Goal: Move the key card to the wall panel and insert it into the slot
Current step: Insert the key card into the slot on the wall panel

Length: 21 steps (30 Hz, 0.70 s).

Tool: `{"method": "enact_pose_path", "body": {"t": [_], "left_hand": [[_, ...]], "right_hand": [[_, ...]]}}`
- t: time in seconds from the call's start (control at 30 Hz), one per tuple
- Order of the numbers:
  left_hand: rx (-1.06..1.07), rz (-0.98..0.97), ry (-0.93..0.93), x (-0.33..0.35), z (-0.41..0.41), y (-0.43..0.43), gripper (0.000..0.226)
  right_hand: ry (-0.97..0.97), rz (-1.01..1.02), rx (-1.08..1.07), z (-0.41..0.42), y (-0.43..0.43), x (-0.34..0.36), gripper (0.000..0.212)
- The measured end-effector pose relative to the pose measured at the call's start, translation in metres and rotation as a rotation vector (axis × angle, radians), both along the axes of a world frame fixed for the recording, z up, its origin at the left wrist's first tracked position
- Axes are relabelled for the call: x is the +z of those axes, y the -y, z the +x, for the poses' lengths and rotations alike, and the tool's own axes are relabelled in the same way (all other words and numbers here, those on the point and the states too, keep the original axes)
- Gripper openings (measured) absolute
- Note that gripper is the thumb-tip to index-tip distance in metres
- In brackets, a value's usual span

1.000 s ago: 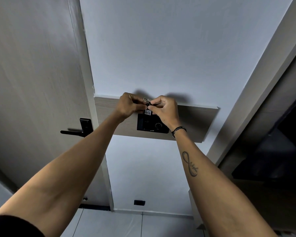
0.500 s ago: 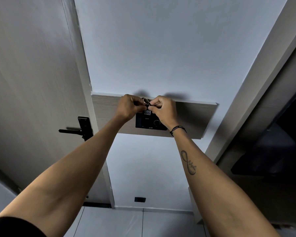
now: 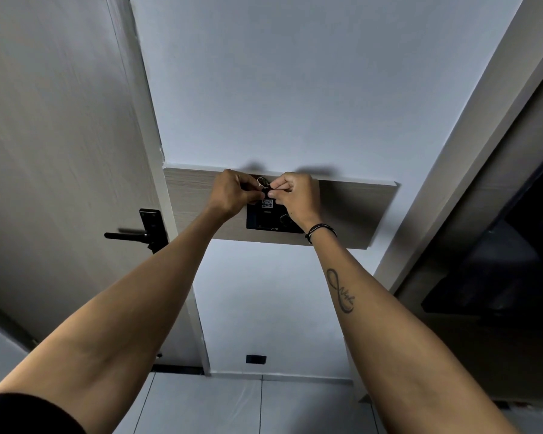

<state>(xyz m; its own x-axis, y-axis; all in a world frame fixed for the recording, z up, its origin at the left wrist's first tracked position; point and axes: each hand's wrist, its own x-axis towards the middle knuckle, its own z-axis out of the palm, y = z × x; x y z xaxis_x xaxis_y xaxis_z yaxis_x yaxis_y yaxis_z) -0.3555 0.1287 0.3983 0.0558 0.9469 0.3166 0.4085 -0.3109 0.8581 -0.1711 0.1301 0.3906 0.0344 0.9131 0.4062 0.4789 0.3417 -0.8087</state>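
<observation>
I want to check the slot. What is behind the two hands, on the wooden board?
Behind the left hand and right hand sits a black wall panel with a white sticker. The hands cover its upper edge, so the slot cannot be seen.

There is a single view, worn on the person's head, and it faces forward at a white wall [image 3: 295,89] with both bare forearms reaching away from the lens toward the middle of the frame. The wide lens bends straight lines outward (the door [image 3: 60,151] on the left and the dark frame [image 3: 483,189] on the right both lean away from the centre). The forearms fill the lower corners, close to the camera, while the wall panel [image 3: 264,219] sits at arm's length, small and near the centre. Floor tiles [image 3: 207,405] show along the bottom edge. With no second view, nothing is shared.
</observation>
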Motion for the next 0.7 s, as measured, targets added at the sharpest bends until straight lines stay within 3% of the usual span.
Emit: {"method": "enact_pose_path", "body": {"t": [0.7], "left_hand": [[0.044,0.018,-0.126,-0.0025,0.0019,-0.0022,0.012]], "right_hand": [[0.024,-0.035,-0.029,0.0013,0.0026,-0.0019,0.014]]}}
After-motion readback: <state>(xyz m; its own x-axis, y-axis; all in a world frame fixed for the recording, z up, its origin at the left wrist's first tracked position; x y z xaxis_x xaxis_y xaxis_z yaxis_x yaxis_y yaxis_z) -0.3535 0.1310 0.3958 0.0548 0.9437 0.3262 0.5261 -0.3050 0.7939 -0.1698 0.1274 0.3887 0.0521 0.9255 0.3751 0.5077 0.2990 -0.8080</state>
